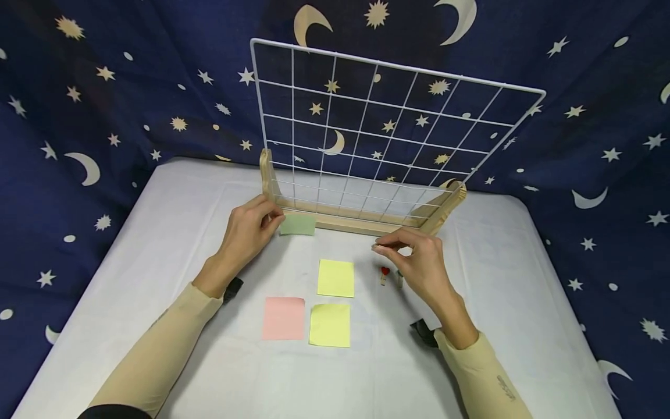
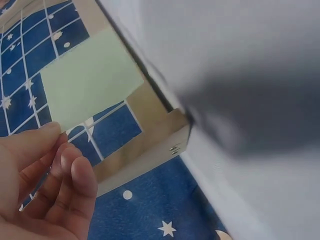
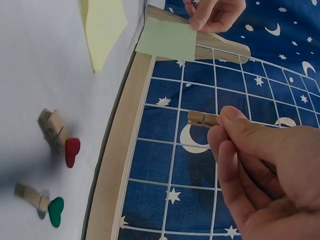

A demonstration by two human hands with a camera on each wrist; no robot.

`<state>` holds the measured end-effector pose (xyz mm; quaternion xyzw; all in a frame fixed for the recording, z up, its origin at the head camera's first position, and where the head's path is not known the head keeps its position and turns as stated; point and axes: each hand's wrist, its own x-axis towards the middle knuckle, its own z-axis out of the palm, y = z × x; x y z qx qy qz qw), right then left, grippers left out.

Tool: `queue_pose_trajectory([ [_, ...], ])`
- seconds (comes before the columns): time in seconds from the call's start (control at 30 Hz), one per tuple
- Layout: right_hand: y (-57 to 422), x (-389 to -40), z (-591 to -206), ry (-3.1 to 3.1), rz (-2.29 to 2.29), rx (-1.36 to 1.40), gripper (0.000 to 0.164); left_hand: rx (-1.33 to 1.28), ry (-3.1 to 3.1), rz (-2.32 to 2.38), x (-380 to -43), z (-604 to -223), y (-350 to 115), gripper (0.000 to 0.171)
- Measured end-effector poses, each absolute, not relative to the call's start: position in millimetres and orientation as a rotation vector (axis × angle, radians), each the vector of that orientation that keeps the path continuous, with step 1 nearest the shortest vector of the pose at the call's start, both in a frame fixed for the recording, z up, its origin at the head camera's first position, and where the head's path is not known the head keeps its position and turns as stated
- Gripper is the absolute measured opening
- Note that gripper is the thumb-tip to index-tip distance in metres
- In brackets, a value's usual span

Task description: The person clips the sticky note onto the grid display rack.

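Observation:
My left hand (image 1: pixel 250 228) pinches a green sticky note (image 1: pixel 298 225) by one edge, near the left foot of a white wire grid (image 1: pixel 366 110). In the left wrist view the note (image 2: pixel 92 80) hangs in front of the grid's wires and wooden base. My right hand (image 1: pixel 416 259) pinches a small wooden clothespin (image 3: pixel 202 119) between thumb and fingertips, before the grid's right part. Below that hand lie two more clothespins, one with a red heart (image 3: pixel 72 152) and one with a green heart (image 3: pixel 56 212).
Two yellow sticky notes (image 1: pixel 335 278) and a pink sticky note (image 1: pixel 284 319) lie on the white-covered table (image 1: pixel 220 361). The grid stands in a wooden base (image 1: pixel 356 224) with upright side feet. A dark blue cloth (image 1: pixel 173 75) with moons and stars hangs behind.

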<state>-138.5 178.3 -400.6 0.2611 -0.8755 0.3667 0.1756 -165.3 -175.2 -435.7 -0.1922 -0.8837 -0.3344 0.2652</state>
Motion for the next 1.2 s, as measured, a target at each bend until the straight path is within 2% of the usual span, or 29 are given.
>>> queue_pose_trajectory([
  [0.43, 151, -150, -386, -2.422, 1.032, 0.745, 0.012, -0.525, -2.353, -0.902, -178, -418, -173, 0.008],
  [1.2, 90, -178, -371, -2.221, 1.096, 0.783, 0.008, -0.446, -2.303, -0.825, -189, -412, -173, 0.009],
])
